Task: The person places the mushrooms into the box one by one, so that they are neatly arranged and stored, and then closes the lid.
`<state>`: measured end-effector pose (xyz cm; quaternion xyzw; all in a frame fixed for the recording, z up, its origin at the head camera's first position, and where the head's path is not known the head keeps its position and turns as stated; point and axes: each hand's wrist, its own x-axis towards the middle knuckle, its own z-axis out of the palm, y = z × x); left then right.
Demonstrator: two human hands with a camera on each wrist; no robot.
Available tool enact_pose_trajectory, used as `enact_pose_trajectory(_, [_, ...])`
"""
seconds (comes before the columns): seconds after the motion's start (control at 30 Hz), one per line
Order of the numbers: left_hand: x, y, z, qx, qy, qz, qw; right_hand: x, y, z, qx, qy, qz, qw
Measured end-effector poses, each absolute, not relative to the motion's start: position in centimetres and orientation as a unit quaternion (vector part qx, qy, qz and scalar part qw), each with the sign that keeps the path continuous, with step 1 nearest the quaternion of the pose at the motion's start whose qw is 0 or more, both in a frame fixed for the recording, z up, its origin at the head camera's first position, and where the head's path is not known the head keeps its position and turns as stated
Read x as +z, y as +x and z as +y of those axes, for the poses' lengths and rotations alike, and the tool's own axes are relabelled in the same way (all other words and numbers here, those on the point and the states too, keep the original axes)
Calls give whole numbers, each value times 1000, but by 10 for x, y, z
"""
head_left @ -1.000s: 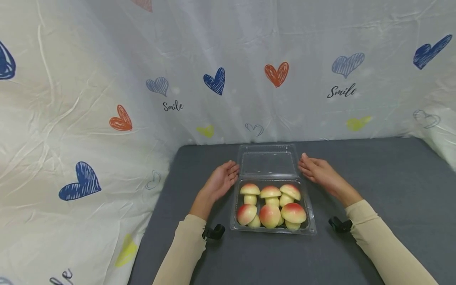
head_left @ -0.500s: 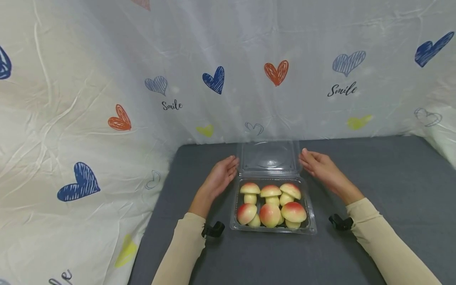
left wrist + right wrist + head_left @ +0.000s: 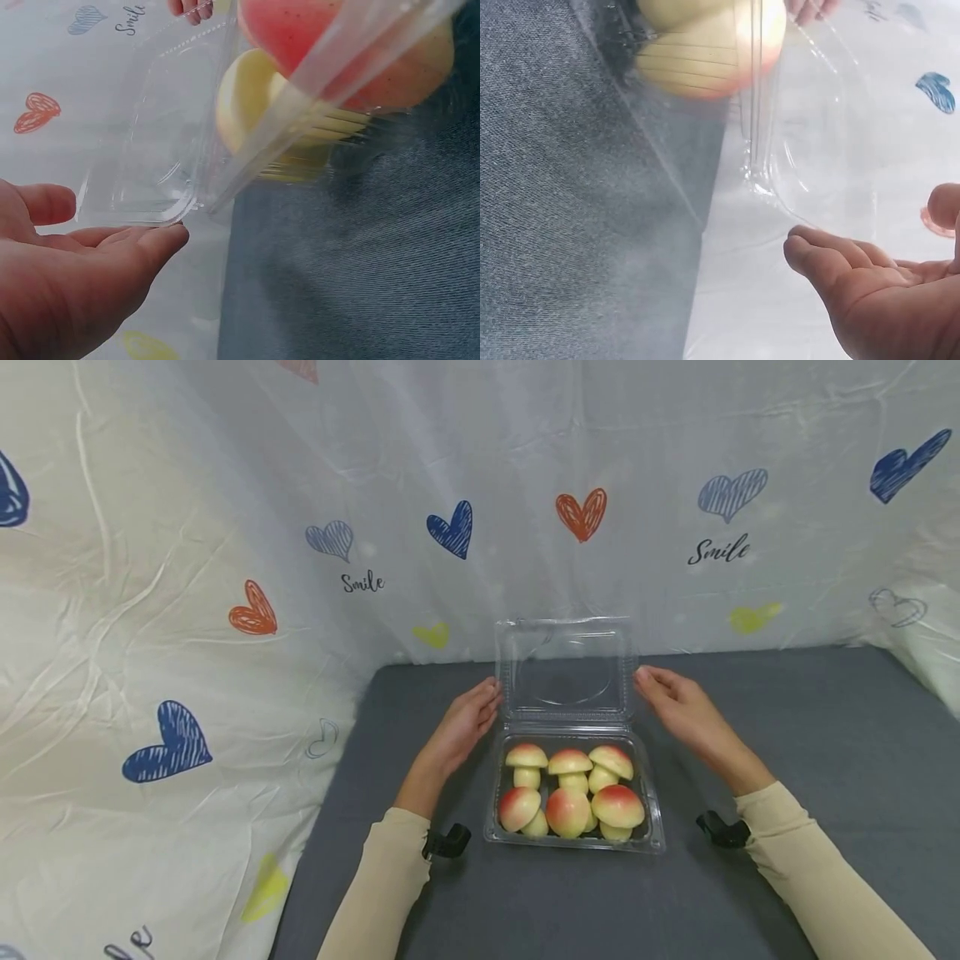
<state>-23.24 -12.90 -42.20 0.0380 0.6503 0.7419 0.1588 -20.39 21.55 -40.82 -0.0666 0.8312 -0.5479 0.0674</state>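
Observation:
A clear plastic clamshell box (image 3: 497,827) lies on the table with its hinge at the back. Inside are several mushroom-shaped pieces (image 3: 618,807), pale yellow with red-blushed caps, in two rows. The clear lid (image 3: 566,672) stands tilted up behind the base. At its left edge is my left hand (image 3: 463,722), its straight fingers right under the lid's rim in the left wrist view and the thumb apart. My right hand (image 3: 684,710) is at the opposite edge; in the right wrist view its extended fingertips (image 3: 799,251) meet the lid's rim, thumb held away.
Dark grey cloth (image 3: 570,902) covers the table. Close behind its back edge hangs a whitish curtain (image 3: 510,468) printed with hearts and words, which also runs along the left side. Black wrist straps (image 3: 447,842) with cameras sit over both beige sleeves.
The lid has swung up from lying nearly flat behind the base to a raised tilt. Both hands rose slightly with it, while the base and the pieces stayed put.

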Motion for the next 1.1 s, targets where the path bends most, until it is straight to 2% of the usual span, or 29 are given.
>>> enact_pose_trajectory(1.1, [-375,-193,-133,691,117,704,114,-394,-166,217,-560,-138,816,-19])
